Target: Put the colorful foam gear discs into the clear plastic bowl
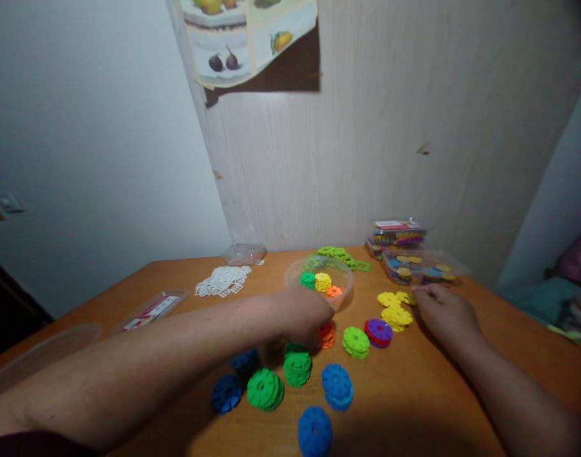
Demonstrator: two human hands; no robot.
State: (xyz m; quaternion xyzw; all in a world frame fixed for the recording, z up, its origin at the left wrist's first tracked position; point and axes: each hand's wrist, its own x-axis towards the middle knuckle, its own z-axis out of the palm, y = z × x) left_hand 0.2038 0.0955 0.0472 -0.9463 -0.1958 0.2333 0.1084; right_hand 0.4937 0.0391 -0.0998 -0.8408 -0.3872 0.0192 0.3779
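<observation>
My left hand [304, 315] reaches across the wooden table [414, 406], fingers curled down over an orange stack of toy discs [326, 335]; what the fingers grip is hidden. My right hand [445, 311] rests knuckles up with fingers closed beside a yellow pile of discs [395, 313]. Stacks of blue discs [336, 386], green discs [265, 388] and a purple-red stack [378, 332] lie in front of me. A clear round bowl [319, 273] just beyond my left hand holds a few green, yellow and orange discs.
A clear rectangular tub [421, 265] of mixed discs and a closed box [397, 233] stand at the back right by the wall. Loose light-green discs [340, 256], white pieces [222, 280], an empty clear tray [244, 253] and lids [150, 311] lie at the back and left.
</observation>
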